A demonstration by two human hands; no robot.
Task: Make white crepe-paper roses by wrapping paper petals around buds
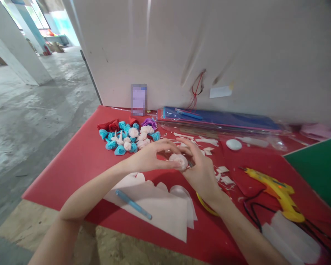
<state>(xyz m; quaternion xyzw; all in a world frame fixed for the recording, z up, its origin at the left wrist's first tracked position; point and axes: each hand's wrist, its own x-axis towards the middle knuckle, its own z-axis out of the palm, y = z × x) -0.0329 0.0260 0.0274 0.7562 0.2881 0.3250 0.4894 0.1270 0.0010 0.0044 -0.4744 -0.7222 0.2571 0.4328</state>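
Nearest, below the hands, white paper (168,217) with a scalloped edge is laid flat on the red table (60,173). A blue pen (134,204) is rested across it, within easy reach of the left hand (151,155). To the right of the right hand (202,173), a yellow glue gun (276,189) is laid on its side, its nozzle directed away from the wrist, presumably for safety. Between the hands, a white flower (178,161) is raised above the table, probably so that its folds can be seen and turned. It is pinched by the left thumb and fingers; the right fingers are curled at its other side, though whether they are pressed to it cannot be told. Beyond the right hand, scraps (223,169) are scattered. Beyond the left, finished-looking flowers (133,132) are massed, apparently out of the working space. Farthest, a phone (138,100) is propped upright, perhaps for viewing.
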